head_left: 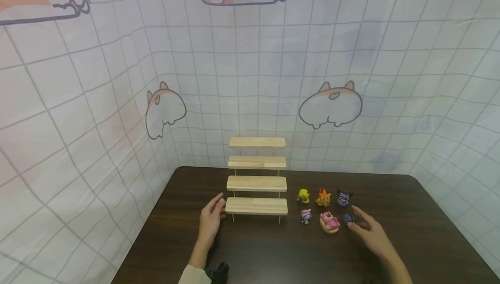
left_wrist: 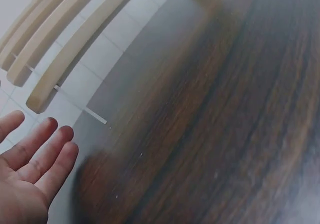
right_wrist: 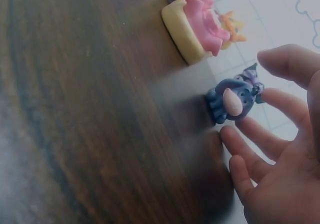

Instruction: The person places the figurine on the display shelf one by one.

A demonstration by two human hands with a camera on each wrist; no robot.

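Observation:
In the head view, my right hand [head_left: 371,234] is at the small blue figurine [head_left: 348,219] on the dark table. Its fingers are spread around the toy in the right wrist view, the thumb standing apart from it. That blue figurine [right_wrist: 216,106] has long ears and a pale muzzle. Beside the lowest step's left end is my left hand [head_left: 210,222], fingers loosely extended and holding nothing. The stepped wooden display rack [head_left: 256,206] has several pale planks on thin supports. A pink bear figurine [head_left: 330,223] in a cream base lies left of the blue one.
Other figurines stand right of the rack: a yellow one [head_left: 303,196], an orange one [head_left: 323,198], a dark purple one [head_left: 343,199] and a small pink-and-purple one [head_left: 306,216]. Behind the table [head_left: 258,253] hangs a grid-patterned cloth [head_left: 258,93] with cartoon dogs.

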